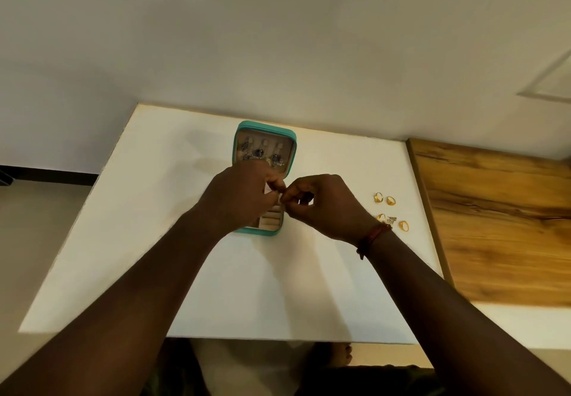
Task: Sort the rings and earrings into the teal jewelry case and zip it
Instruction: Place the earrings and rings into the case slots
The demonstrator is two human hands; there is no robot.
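Observation:
The teal jewelry case [266, 126] lies open on the white table [160, 235], its lid half at the far end with several dark earrings [262, 152] hung inside. My left hand [244, 198] hovers over the case's near half and hides most of it; beige ring rolls [272, 219] show below it. My right hand [324, 207] meets the left, fingertips pinched together over the case. Whatever small piece sits between the fingertips is too small to see. Several gold rings [390, 210] lie on the table to the right of my right wrist.
A wooden board surface [500, 219] borders the white table on the right. A pale wall [278, 40] rises behind the table's far edge. The table's near edge [278, 338] runs below my forearms.

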